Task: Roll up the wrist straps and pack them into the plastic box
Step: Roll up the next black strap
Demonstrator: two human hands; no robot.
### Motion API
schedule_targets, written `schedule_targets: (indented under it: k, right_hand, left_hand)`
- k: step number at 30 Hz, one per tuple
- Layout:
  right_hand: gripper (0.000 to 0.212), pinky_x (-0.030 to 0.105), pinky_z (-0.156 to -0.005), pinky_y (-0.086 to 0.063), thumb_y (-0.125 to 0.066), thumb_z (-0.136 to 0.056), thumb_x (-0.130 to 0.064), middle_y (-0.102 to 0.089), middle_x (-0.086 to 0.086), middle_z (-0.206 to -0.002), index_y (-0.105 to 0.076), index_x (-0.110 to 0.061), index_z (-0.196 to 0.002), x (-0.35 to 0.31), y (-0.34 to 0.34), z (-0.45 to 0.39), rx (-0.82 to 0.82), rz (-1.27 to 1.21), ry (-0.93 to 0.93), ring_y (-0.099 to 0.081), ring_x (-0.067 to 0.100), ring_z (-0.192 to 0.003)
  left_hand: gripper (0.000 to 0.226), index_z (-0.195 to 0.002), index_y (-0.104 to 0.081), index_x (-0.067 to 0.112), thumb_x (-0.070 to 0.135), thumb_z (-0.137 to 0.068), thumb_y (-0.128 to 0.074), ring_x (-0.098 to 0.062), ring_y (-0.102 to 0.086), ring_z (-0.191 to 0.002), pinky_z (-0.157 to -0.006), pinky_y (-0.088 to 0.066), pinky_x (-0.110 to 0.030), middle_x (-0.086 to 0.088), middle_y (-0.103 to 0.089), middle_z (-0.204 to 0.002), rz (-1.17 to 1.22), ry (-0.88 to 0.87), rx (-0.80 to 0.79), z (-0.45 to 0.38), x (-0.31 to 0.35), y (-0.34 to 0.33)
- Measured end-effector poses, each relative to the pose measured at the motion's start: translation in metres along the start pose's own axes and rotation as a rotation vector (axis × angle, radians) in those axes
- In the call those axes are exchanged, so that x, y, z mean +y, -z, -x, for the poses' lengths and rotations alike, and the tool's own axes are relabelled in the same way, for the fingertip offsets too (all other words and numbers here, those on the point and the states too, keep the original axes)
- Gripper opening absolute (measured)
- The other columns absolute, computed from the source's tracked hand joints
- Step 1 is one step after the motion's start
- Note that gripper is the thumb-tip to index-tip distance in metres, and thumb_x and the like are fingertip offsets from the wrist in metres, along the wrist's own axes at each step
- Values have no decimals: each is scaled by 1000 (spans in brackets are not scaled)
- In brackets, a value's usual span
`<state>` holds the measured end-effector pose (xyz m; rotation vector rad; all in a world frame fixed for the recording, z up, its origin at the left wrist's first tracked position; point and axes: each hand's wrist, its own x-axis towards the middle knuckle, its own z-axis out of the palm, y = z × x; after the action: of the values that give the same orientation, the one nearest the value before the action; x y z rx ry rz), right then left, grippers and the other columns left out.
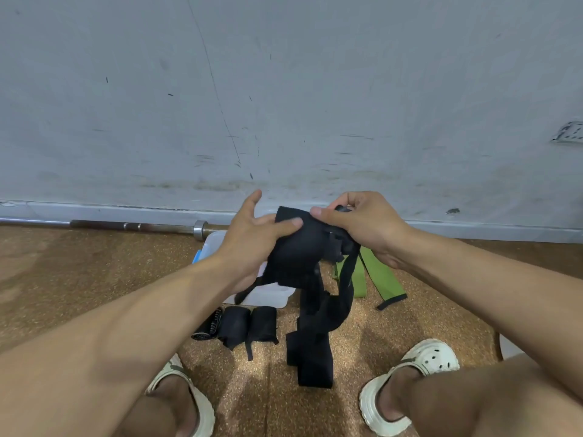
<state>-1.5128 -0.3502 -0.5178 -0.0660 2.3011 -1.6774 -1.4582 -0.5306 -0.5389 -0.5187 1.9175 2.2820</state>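
Black strap [299, 247]: gripped by left hand [252, 238] and right hand [362, 225]; box [271, 294] at 6 o'clock beneath.

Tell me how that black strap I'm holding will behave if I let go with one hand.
Likely floppy: the black strap droops limp from both hands, left hand and right hand. Its loose tail probably unrolls; it already sags folded to the floor.

Black wrist strap [299, 250], green straps [375, 275], speckled brown floor [94, 272], cream sandals [422, 361]
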Motion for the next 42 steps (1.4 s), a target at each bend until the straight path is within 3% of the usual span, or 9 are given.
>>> schedule_targets:
  k: [5,10,12,18,21,26,30,37,42]
  right_hand:
    - [15,16,-54,-50,-81,-87,-27,-78,1,-88,-78,-17,-98,-2,15,-1,-113,-43,-84,-71,7,-70]
    - [20,17,-81,-59,-70,-95,-4,-80,1,-102,-75,-14,-112,1,27,-2,-262,2,-97,-75,9,-99]
    - [23,17,-87,-58,-66,-95,1,-80,2,-105,-73,-11,-114,-1,31,0,-291,25,-86,-74,10,-106]
    - [16,41,-99,-54,-75,-88,-6,-78,14,-108,-67,-8,-102,1,28,6,-381,25,-145,-73,28,-108]
    - [7,46,-97,-55,-80,-84,-10,-77,16,-107,-73,-10,-87,5,19,9,-366,84,-111,-72,33,-105]
    - [5,46,-95,-58,-84,-81,-16,-79,6,-104,-79,-16,-81,8,10,6,-288,67,-54,-74,26,-104]
    - [5,22,-73,-55,-80,-85,-9,-79,6,-84,-76,-12,-85,9,4,4,-296,20,-40,-72,12,-77]
    - [3,27,-76,-62,-72,-92,-8,-76,8,-85,-74,-8,-91,6,6,-7,-180,-293,-134,-72,17,-76]
    - [12,30,-78,-63,-72,-91,-8,-76,12,-93,-74,-2,-101,4,10,-5,-216,-264,-155,-72,18,-80]
  left_hand:
    - [108,-162,-3,39,-6,-90,-70,-22,-73,-105,-80,-61,-35,-2,-71,-128,19,45,-16,-2,-4,-1]
    - [102,-162,-3,36,-13,-93,-61,-16,-75,-85,-58,-61,-31,6,-70,-109,82,63,84,-8,4,2]
    - [100,-162,-5,34,-13,-94,-60,-20,-72,-92,-57,-60,-32,-2,-66,-129,85,78,160,-11,6,7]
    - [96,-163,-10,28,-13,-92,-60,-34,-52,-135,-114,-42,-46,-16,-27,-165,214,129,212,-18,9,15]
    - [91,-163,-14,22,-11,-91,-60,-29,-62,-120,-108,-48,-44,-17,-37,-157,277,139,146,-14,17,14]
    - [79,-161,-24,20,-13,-95,-53,-24,-70,-105,-71,-62,-30,-18,-58,-137,331,129,70,-5,25,11]
    - [79,-160,-27,24,-11,-95,-54,-26,-73,-107,-77,-64,-33,-19,-60,-137,307,129,-22,-2,25,11]
    - [56,-146,-50,26,-2,-98,-59,-29,-73,-106,-87,-60,-39,-16,-72,-122,-8,132,-167,1,9,8]
    - [50,-141,-54,29,-2,-101,-55,-27,-73,-94,-85,-62,-43,-17,-69,-116,-62,86,97,-7,6,13]
